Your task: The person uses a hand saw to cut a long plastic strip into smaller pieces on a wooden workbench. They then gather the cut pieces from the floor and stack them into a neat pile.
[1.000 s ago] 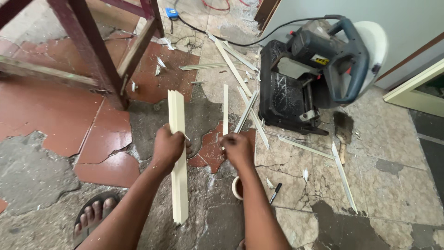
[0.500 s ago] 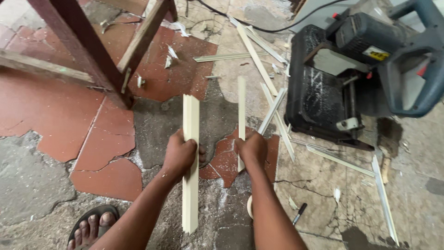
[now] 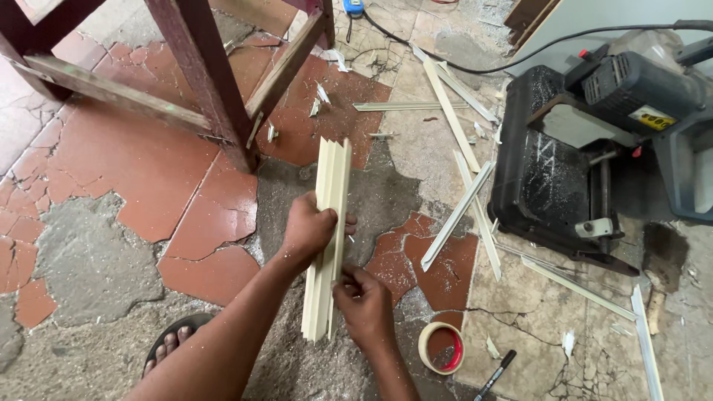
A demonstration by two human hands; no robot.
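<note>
Change: single strip, earlier apart at 3 o'clock, now gathered into the strip bundle [image 3: 327, 238].
Left hand [image 3: 310, 229]: closed around bundle.
Right hand [image 3: 364, 301]: pinching bundle's lower end.
Meaning: strips judged collected and aligned.

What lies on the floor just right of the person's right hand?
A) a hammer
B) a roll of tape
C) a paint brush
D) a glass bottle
B: a roll of tape lies flat on the floor beside the right hand, which touches the bundle of pale strips.
</note>
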